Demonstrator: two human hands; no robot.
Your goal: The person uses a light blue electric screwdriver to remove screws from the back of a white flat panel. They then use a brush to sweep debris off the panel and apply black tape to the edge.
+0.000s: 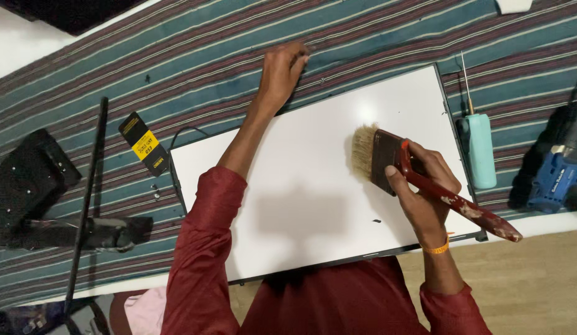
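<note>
White, flat rectangular panel with thin dark frame (301, 205) lying on teal-and-maroon striped cloth (176, 68), near edge overhanging table front slightly by the look of it. Right hand (422, 186) wrapped around wide paintbrush with pale bristles, dark ferrule and chipped red wooden handle (387, 158); fingers closed on handle neck, thumb on top, bristles touching panel surface in upper right area. Left hand (281, 71) reaching past panel's far edge, fingers curled down onto striped cloth just beyond frame; whether pinching anything there, cannot tell. Small dark speck (376, 221) sitting on white surface near lower right.

Around: light teal cylindrical screwdriver with thin metal shaft (477, 149) just beside panel's right edge; blue-and-black cordless drill (558, 167) further right; black-and-yellow flat rectangular pack (145, 146) near panel's upper left corner, thin black cable curling beside it; black bracket-like stand (27, 186) and long thin black strip (86, 198) at left.

Risks, judged from layout: hard ferrule tipping down and scratching white surface if brush angle steepens; too much press from right hand flexing thin panel; panel sliding on cloth under sweep strokes, since left hand sits more on cloth than on frame; screwdriver close enough to get knocked by brush handle or panel edge; debris swept toward cable corner instead of off.
</note>
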